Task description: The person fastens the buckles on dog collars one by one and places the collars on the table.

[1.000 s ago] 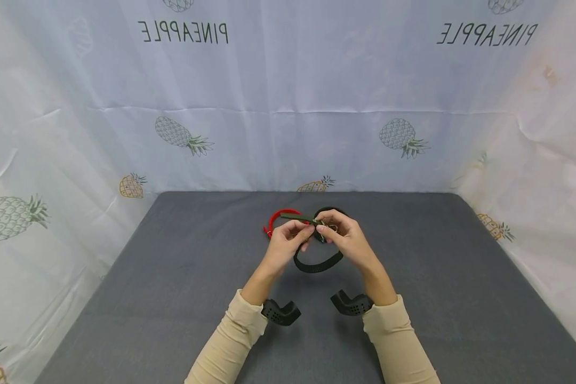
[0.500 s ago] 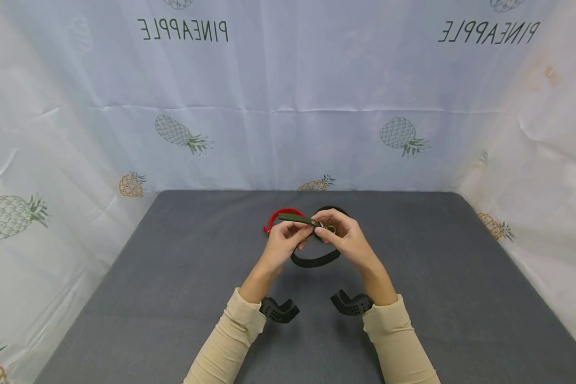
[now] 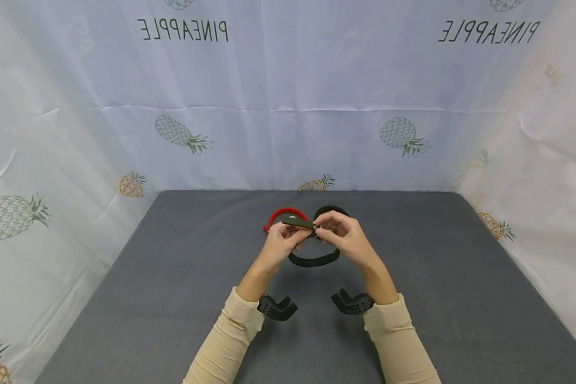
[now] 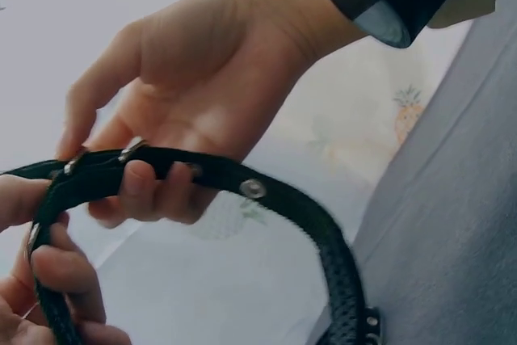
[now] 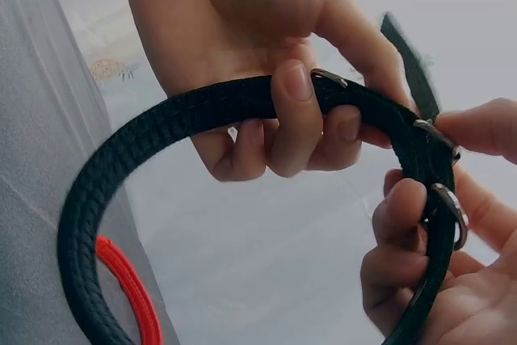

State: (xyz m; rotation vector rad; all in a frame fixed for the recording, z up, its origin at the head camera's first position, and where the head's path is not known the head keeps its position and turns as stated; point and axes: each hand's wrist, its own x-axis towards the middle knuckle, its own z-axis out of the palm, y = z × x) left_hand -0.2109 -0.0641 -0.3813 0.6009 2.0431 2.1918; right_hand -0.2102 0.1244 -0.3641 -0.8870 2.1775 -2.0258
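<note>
Both hands hold a dark green pet collar above the table, its loop hanging toward the person. My left hand pinches the band; in the right wrist view, its fingers curl round the strap beside a metal keeper. My right hand grips the buckle end, with its thumb at the metal buckle and fingers curled near a D-ring. The strap's free tail sticks out leftward over the left hand. A metal stud shows on the band in the left wrist view. Fingers partly hide the buckle.
Behind the hands, a red collar-like loop and a black loop lie on the grey table. A white curtain with a pineapple print surrounds the table. Black camera mounts sit on the wrists.
The collar's loop has shifted slightly up and left. Its free tail has tilted and shows more of its flat side. Both hands keep their grip, with small finger movements at the buckle.
</note>
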